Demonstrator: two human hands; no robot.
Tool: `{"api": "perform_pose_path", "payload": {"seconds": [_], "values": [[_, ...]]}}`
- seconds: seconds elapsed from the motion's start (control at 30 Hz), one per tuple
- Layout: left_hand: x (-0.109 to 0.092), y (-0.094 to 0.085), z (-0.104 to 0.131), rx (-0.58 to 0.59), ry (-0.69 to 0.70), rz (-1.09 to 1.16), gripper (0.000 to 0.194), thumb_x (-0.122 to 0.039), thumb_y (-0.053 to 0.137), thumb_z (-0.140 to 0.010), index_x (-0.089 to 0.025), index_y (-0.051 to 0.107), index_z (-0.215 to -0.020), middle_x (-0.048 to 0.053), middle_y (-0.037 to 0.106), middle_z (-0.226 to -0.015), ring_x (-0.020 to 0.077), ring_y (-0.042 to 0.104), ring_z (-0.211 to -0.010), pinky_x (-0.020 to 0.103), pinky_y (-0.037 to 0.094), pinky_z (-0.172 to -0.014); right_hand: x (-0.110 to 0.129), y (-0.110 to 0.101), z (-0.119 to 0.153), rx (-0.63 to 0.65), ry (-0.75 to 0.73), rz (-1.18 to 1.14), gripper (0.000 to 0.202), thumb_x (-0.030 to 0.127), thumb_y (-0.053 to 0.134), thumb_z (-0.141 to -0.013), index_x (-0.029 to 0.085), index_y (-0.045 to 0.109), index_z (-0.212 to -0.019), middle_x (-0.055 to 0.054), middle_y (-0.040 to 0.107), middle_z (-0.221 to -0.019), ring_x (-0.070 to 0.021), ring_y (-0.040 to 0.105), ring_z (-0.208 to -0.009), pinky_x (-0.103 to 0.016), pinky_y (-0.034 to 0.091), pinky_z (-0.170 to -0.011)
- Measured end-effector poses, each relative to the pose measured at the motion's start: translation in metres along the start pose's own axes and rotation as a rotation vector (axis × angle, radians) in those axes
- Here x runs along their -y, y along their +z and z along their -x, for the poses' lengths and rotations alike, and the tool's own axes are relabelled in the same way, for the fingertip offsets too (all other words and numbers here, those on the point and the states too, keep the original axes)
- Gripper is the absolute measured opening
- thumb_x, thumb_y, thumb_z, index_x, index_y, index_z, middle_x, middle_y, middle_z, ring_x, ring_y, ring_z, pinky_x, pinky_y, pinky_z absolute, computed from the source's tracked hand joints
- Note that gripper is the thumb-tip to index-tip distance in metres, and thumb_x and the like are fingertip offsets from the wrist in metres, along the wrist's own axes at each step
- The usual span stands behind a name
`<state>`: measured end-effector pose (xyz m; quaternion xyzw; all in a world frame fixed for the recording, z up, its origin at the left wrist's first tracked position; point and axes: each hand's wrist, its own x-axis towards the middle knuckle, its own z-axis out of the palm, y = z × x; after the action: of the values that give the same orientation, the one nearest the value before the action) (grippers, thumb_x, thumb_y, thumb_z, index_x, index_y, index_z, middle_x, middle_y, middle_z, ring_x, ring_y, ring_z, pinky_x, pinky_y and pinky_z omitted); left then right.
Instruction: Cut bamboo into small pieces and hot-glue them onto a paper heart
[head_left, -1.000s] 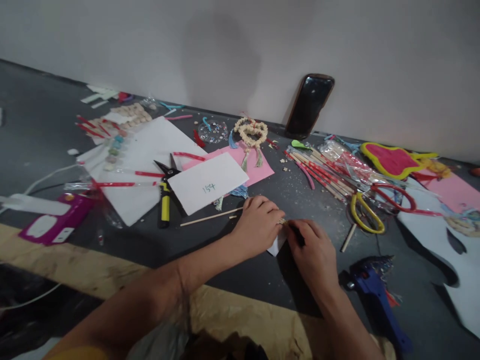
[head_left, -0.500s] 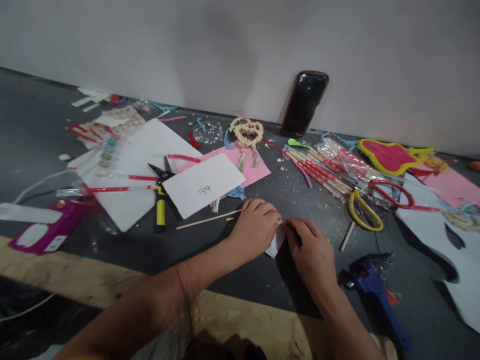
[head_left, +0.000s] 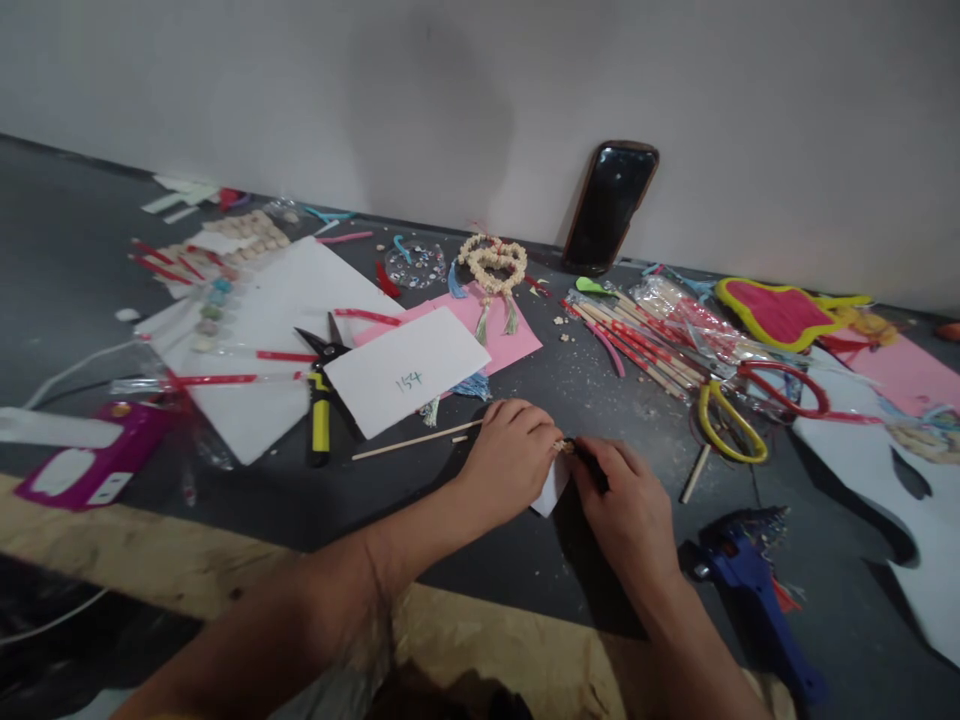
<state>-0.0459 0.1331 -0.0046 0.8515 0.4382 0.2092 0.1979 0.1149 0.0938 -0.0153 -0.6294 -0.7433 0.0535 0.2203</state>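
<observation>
Over the dark tabletop, my left hand [head_left: 514, 455] is closed, its fingertips pinching a small beige piece [head_left: 560, 446] too small to identify. My right hand [head_left: 628, 505] is also closed, thumb and fingers meeting at the right end of that piece; what they grip is in shadow. Below the fingertips a folded piece of white paper [head_left: 552, 490] shows, partly covered by my left hand. A thin wooden stick [head_left: 412, 440] runs out to the left from behind my left hand, with a short stick offcut [head_left: 459, 439] beside it.
Left of my hands lie white paper with a handwritten number [head_left: 409, 370] and yellow-black pliers [head_left: 320, 410]. To the right are scissors [head_left: 731, 425], a blue glue gun [head_left: 754, 585] and wrapped sticks [head_left: 637, 345]. A phone [head_left: 611, 205] leans on the wall, near beaded bracelets [head_left: 499, 265].
My right hand has shifted very slightly and its fingers have turned a little at the small beige piece. My left hand stays almost still.
</observation>
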Motion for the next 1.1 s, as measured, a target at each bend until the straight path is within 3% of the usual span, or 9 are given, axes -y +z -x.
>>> {"api": "perform_pose_path", "payload": {"seconds": [0.9,1.1], "values": [[-0.0027,0.0000,0.0013,-0.014,0.024,-0.071,0.019,-0.019,0.045,-0.089,-0.017,0.064,-0.094,0.005,0.064,-0.097,0.0221,0.049,-0.098,0.039,0.036,-0.088,-0.0026,0.0011,0.0015,-0.009,-0.028,-0.016,0.019,0.025,0.050,-0.088,0.020,0.067,-0.095,-0.006,0.067,-0.089,-0.0184,0.060,-0.078,-0.030,0.045,-0.071],[-0.0026,-0.0055,0.0018,-0.032,0.031,-0.063,0.021,-0.023,0.048,-0.089,-0.019,0.062,-0.103,0.004,0.064,-0.103,0.0221,0.048,-0.102,0.040,0.034,-0.089,-0.0018,0.0000,0.0000,-0.008,-0.048,-0.016,0.021,0.025,0.048,-0.089,0.019,0.067,-0.094,-0.006,0.067,-0.088,-0.0177,0.059,-0.079,-0.029,0.045,-0.070]]}}
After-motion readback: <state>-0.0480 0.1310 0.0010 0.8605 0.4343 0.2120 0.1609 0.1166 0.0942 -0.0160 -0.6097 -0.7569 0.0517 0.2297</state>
